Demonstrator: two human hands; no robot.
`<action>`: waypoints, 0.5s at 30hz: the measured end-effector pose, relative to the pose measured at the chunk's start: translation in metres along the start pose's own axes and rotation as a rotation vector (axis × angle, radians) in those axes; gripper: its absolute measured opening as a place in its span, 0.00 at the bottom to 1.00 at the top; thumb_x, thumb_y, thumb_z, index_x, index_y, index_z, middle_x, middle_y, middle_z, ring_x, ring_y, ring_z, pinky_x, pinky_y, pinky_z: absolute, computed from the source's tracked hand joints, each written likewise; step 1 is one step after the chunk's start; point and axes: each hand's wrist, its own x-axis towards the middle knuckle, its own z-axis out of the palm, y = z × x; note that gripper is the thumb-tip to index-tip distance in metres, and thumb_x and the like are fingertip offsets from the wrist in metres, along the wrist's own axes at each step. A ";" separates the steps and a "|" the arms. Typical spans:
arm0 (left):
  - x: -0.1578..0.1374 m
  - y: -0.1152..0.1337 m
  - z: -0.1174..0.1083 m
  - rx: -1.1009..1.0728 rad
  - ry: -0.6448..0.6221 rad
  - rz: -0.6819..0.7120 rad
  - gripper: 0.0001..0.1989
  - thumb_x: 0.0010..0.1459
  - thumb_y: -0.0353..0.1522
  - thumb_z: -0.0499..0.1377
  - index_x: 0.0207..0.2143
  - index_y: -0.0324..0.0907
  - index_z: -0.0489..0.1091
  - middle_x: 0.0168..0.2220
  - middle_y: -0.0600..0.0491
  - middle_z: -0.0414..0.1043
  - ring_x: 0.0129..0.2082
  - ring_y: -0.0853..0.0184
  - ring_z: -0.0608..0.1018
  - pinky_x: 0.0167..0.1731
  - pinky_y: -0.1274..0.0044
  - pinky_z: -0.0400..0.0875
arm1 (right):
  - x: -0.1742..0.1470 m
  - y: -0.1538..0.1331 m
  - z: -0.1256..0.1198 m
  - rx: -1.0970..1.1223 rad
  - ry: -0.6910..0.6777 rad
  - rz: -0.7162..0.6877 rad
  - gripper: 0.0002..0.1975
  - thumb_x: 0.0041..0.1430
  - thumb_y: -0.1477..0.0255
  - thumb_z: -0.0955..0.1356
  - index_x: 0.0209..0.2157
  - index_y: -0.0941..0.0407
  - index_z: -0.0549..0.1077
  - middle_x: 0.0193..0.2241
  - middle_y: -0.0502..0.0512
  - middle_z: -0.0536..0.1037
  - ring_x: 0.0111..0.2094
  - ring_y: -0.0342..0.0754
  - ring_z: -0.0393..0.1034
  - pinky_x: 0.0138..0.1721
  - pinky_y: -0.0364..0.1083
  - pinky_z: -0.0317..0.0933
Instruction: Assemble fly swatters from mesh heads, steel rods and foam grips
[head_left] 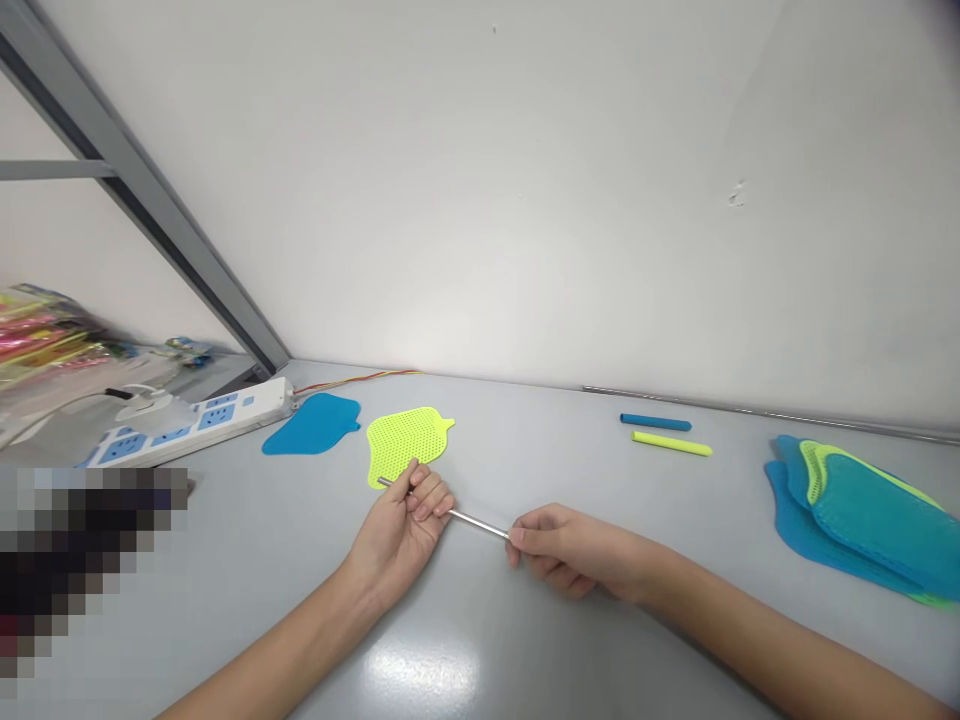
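A thin silver metal rod (pixel 480 523) runs between my hands over the middle of the table. My left hand (pixel 405 535) is closed around it, palm partly turned up, and the rod's far left end pokes out past the thumb. My right hand (pixel 564 552) pinches the rod's other end between thumb and fingers. Just beyond my left hand lies a yellow-green perforated fly swatter head (pixel 409 440), partly covered by the hand and rod. A blue swatter head (pixel 315 425) lies flat to its left.
A blue handle tube (pixel 655 422) and a yellow-green one (pixel 671 444) lie at the back right. Stacked swatter heads (pixel 877 520) sit far right. More thin rods (pixel 750 410) lie along the wall. A power strip (pixel 217 415) and a metal frame post (pixel 172 210) stand left.
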 end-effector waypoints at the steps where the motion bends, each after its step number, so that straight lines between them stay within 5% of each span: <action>1: -0.001 -0.001 0.000 -0.002 0.008 0.007 0.15 0.61 0.27 0.42 0.20 0.39 0.53 0.16 0.61 0.41 0.13 0.77 0.52 0.16 0.82 0.58 | 0.000 0.000 0.000 -0.005 0.001 0.003 0.14 0.54 0.61 0.61 0.27 0.58 0.63 0.17 0.42 0.49 0.15 0.34 0.38 0.14 0.37 0.33; 15: -0.006 -0.008 0.006 -0.002 0.089 0.053 0.16 0.60 0.26 0.43 0.18 0.40 0.51 0.17 0.61 0.35 0.13 0.77 0.48 0.14 0.83 0.53 | 0.001 -0.002 0.005 -0.048 0.030 0.014 0.15 0.54 0.60 0.61 0.26 0.58 0.63 0.16 0.42 0.49 0.14 0.33 0.39 0.14 0.37 0.34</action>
